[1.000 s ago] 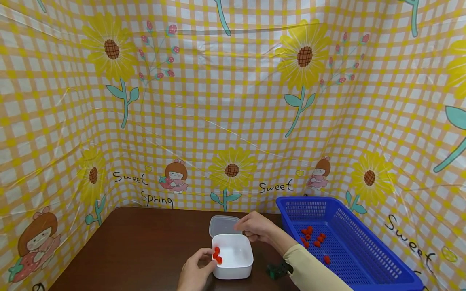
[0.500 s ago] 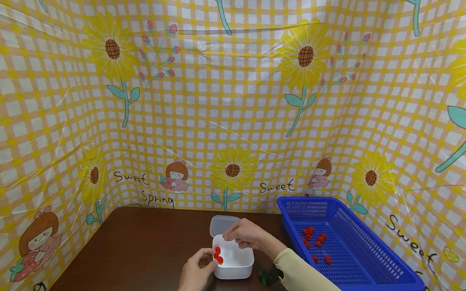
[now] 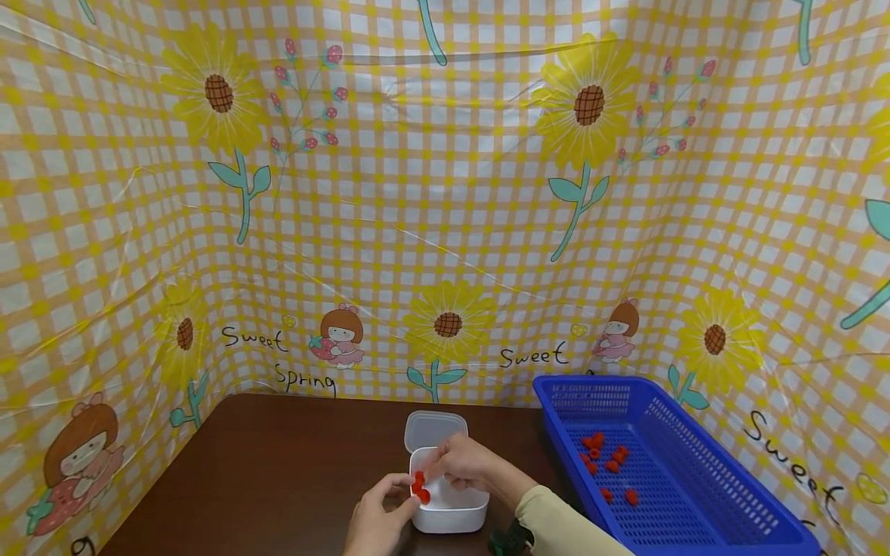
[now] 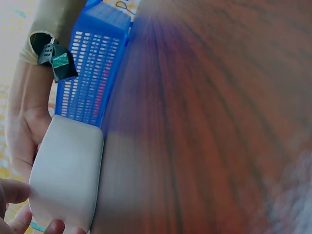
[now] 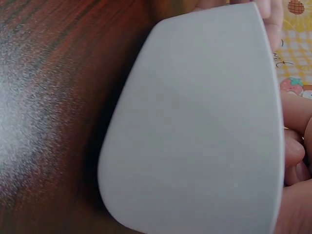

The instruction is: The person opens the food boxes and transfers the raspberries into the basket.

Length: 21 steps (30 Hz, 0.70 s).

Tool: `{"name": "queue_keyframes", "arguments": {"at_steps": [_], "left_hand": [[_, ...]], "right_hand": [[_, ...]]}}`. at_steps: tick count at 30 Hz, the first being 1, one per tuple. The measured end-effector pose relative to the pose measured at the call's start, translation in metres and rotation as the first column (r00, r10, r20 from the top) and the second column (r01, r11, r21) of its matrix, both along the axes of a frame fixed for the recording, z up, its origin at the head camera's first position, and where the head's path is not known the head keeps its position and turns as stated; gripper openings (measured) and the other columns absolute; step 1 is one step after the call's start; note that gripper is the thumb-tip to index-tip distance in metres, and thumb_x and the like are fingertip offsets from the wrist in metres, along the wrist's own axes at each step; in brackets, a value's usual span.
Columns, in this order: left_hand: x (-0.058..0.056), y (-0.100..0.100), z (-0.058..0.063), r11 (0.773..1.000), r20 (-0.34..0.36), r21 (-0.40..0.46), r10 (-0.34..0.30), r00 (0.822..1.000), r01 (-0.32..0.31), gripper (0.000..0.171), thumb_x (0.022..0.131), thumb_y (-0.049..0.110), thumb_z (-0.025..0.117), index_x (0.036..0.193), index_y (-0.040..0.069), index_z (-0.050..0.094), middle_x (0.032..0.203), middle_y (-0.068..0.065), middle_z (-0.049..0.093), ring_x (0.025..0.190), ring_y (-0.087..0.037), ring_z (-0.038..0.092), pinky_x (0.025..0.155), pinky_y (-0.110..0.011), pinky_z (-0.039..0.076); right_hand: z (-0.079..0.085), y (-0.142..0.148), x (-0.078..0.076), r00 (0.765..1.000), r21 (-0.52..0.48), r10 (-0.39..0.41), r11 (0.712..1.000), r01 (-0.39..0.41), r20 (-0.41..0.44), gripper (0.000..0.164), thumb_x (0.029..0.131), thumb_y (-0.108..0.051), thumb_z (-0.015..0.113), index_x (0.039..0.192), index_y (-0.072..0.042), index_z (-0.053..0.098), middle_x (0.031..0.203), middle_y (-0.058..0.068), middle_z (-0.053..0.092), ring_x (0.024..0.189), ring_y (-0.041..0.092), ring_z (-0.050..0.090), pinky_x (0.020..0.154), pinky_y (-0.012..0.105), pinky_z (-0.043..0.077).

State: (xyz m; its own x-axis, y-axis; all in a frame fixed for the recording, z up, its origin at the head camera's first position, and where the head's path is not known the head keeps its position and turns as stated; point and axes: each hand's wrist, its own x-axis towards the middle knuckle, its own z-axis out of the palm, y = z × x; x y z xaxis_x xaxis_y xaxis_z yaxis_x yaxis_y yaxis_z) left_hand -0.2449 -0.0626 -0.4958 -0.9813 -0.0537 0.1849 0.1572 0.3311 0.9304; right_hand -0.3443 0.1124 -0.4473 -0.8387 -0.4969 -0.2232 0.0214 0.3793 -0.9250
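Observation:
My left hand point(image 3: 378, 513) grips the left wall of a white square box point(image 3: 452, 519), thumb and fingers at its rim. Several small red berry-like pieces point(image 3: 422, 494) lie inside along that wall, close to the left fingertips. My right hand point(image 3: 462, 462) reaches down into the box from the right, fingers curled and fingertips beside the red pieces. Whatever may be between those fingertips is hidden. In the left wrist view the box's outer side point(image 4: 68, 170) stands between the hands; in the right wrist view the box wall point(image 5: 195, 126) covers much of the right hand.
A clear lid point(image 3: 436, 429) lies just behind the box. To the right stands a blue perforated basket point(image 3: 702, 463) with several red pieces point(image 3: 612, 466) in it. Both rest on a dark brown wooden table point(image 3: 292, 463); a checked cloth point(image 3: 389, 255) hangs around it.
My right hand has moved left and down, from above the lid into the box beside the red pieces. My left hand keeps its grip on the box.

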Motion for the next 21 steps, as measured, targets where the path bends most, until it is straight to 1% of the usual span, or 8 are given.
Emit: {"name": "queue_keyframes", "arguments": {"at_steps": [5,11,15,17,21], "left_hand": [[0.0010,0.0009,0.0005,1.000,-0.009,-0.010,0.010,1.000,-0.010,0.028,0.086,0.020,0.076,0.112,0.014,0.070,0.094,-0.001,0.071,0.086,-0.016,0.065,0.071,-0.034,0.045],[0.0011,0.0004,0.0023,1.000,-0.005,-0.008,0.006,1.000,-0.006,0.028,0.086,0.021,0.076,0.113,0.014,0.070,0.096,-0.002,0.070,0.087,-0.017,0.066,0.072,-0.036,0.047],[-0.0004,-0.0003,0.0024,1.000,-0.001,-0.015,-0.001,1.000,0.001,0.029,0.087,0.021,0.076,0.114,0.014,0.069,0.098,-0.002,0.070,0.088,-0.017,0.067,0.073,-0.037,0.049],[-0.0009,-0.0004,0.0021,1.000,0.003,-0.015,0.002,1.000,-0.001,0.029,0.087,0.022,0.076,0.114,0.014,0.069,0.098,-0.002,0.070,0.087,-0.016,0.066,0.072,-0.037,0.049],[-0.0011,-0.0002,0.0013,1.000,0.006,-0.020,0.011,1.000,-0.011,0.029,0.086,0.022,0.076,0.113,0.014,0.070,0.096,-0.001,0.070,0.084,-0.015,0.065,0.071,-0.036,0.046]], "right_hand": [[-0.0048,-0.0013,0.0011,1.000,0.003,-0.008,1.000,0.008,-0.015,0.006,0.083,0.004,0.071,0.082,0.009,0.067,0.051,-0.006,0.033,0.046,0.008,0.022,0.045,0.023,0.021],[-0.0058,-0.0029,0.0034,0.998,0.034,-0.020,0.999,0.022,-0.056,0.008,0.080,0.005,0.073,0.078,0.008,0.066,0.050,-0.005,0.035,0.044,0.008,0.024,0.043,0.023,0.022],[-0.0071,-0.0049,0.0051,0.998,0.058,-0.026,0.998,0.030,-0.065,0.009,0.078,0.006,0.073,0.075,0.007,0.065,0.051,-0.004,0.040,0.044,0.007,0.025,0.043,0.023,0.022],[-0.0079,-0.0058,0.0059,0.997,0.069,-0.033,0.997,0.038,-0.068,0.011,0.077,0.007,0.074,0.072,0.005,0.065,0.051,-0.004,0.040,0.044,0.007,0.025,0.043,0.022,0.023],[-0.0095,-0.0073,0.0073,0.995,0.112,-0.049,0.992,0.059,-0.090,0.022,0.074,0.006,0.076,0.064,-0.004,0.060,0.049,-0.005,0.037,0.044,0.007,0.026,0.042,0.021,0.023]]}}
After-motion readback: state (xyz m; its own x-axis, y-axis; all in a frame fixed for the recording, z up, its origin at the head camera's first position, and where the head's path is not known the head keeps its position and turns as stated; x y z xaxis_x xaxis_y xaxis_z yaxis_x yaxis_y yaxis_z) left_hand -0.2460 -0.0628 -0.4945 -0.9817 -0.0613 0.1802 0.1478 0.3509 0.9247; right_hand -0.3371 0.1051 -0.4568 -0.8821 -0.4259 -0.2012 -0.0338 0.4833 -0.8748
